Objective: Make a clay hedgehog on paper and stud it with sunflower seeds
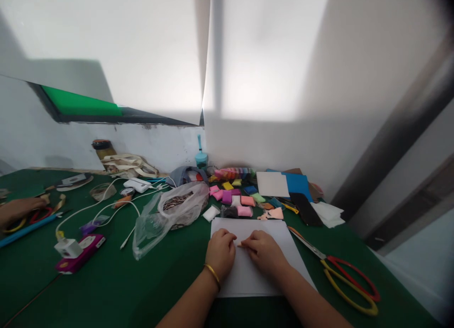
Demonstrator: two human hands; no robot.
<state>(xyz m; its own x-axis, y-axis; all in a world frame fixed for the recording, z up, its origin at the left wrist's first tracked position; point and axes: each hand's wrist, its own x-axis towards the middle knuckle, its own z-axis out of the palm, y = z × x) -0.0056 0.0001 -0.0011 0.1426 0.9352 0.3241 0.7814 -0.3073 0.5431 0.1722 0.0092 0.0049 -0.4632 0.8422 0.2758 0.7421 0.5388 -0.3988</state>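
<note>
Both my hands rest on a white sheet of paper lying on the green table. My left hand, with a gold bangle at the wrist, is curled into a loose fist on the sheet. My right hand lies beside it, fingers bent and pinched toward the left hand. A small pale orange bit shows between the fingertips; what it is I cannot make out.
Red and yellow scissors lie right of the sheet. Several small coloured clay packets and card sheets sit behind it. A clear plastic bag, white cables and a charger lie left. Another person's hand is at the far left.
</note>
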